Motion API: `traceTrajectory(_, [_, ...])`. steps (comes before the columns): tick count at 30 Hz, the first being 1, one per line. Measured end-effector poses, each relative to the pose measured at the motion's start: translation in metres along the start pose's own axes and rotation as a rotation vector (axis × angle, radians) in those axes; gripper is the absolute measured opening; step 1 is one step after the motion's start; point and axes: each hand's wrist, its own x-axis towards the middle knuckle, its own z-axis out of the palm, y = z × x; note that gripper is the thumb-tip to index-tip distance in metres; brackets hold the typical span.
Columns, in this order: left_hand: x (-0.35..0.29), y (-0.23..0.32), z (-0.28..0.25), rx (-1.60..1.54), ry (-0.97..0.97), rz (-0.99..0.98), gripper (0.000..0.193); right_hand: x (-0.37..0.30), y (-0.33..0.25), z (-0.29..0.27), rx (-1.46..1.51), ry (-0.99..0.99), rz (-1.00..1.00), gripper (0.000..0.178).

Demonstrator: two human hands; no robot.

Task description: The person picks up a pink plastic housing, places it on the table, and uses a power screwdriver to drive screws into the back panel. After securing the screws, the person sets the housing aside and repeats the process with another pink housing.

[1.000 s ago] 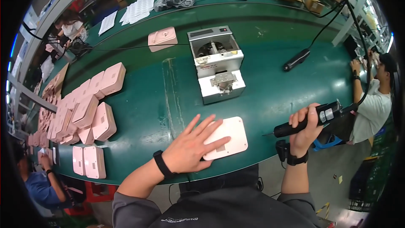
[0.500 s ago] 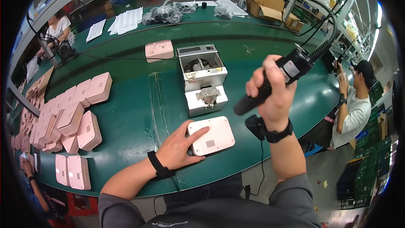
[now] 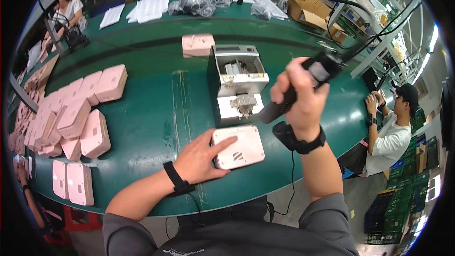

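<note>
Since the right hand (image 3: 305, 99) has swung in toward the screw feeder (image 3: 241, 85), its tightly gripped electric screwdriver (image 3: 290, 99) points at the feeder's front corner, close to the work. Just before the feeder lies the pink housing (image 3: 249, 147), its left edge held and partly covered by the left hand (image 3: 199, 159). Stacked housings (image 3: 73, 118) crowd left of the feeder.
</note>
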Motion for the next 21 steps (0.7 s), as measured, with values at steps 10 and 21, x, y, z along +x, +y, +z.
traceTrajectory(10, [0.0, 0.003, 0.002, 0.078, 0.047, -0.038, 0.085, -0.016, 0.006, -0.03, 0.037, 0.008, -0.032, 0.018])
traceTrajectory(21, [0.0, 0.004, 0.003, 0.093, 0.038, -0.066, 0.086, -0.014, 0.034, -0.027, 0.051, -0.019, -0.032, 0.017])
